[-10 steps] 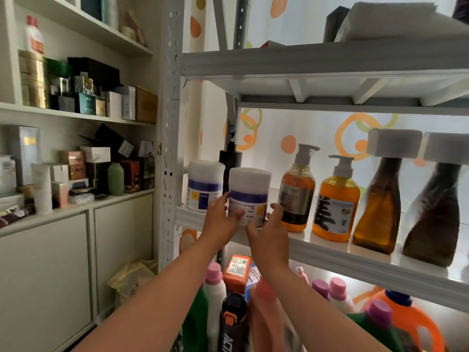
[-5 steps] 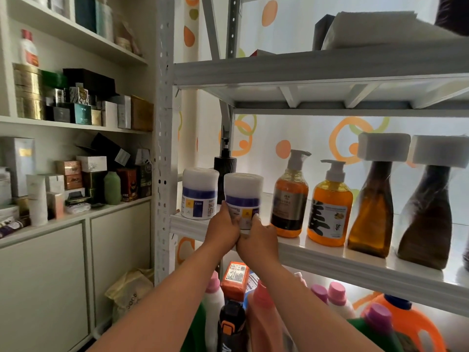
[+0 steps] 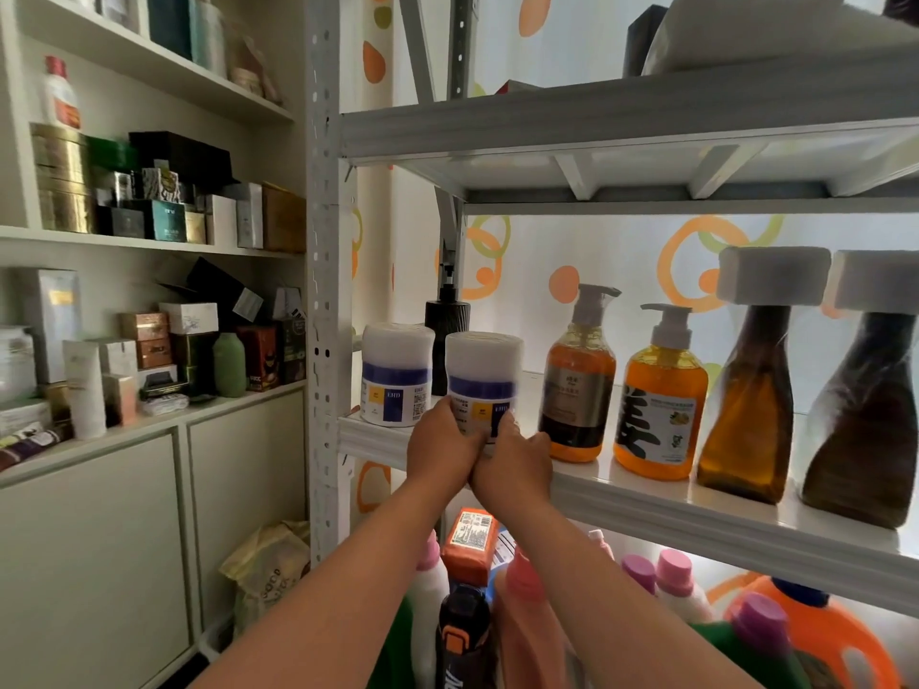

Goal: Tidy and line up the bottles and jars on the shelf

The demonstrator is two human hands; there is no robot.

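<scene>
Jar (image 3: 483, 375) between both cupped hands

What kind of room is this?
Probably a home storeroom or small stockroom: a metal rack holds pump bottles and jars, detergent jugs sit below, and boxed cosmetics fill the side shelves.

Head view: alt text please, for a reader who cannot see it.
Both hands, left hand and right hand, clasp a white jar at the front edge of a metal shelf. A matching jar stands to its left; pump bottles line up to its right.
</scene>
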